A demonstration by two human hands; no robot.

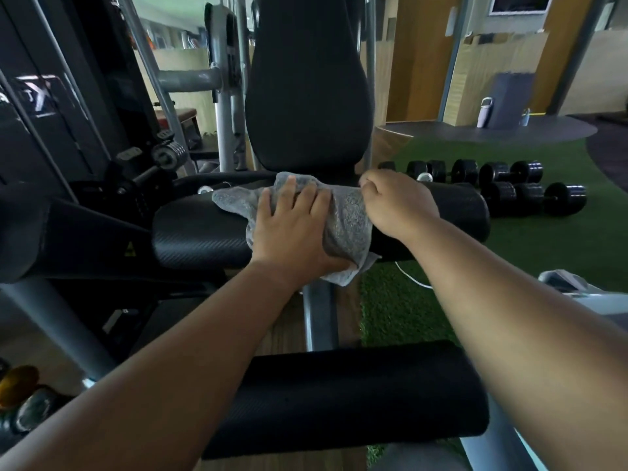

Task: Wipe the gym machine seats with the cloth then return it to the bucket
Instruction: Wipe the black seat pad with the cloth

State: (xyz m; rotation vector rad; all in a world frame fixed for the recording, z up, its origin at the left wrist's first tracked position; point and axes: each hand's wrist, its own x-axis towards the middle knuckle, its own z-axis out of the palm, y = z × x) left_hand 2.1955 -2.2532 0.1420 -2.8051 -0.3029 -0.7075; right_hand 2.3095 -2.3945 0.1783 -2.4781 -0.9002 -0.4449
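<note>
A grey cloth (350, 219) is draped over a black padded roller (200, 232) of the gym machine, in front of the black seat back (306, 90). My left hand (292, 229) lies flat on the cloth, fingers spread, pressing it onto the roller. My right hand (394, 205) rests on the roller at the cloth's right edge, fingers curled and pinching the cloth's upper corner. No bucket is in view.
A second black roller pad (356, 396) lies close below my forearms. The weight stack and frame (68, 113) stand at the left. Several black dumbbells (509, 185) lie on the green turf (526, 253) to the right. Bottles (484, 112) stand on a far platform.
</note>
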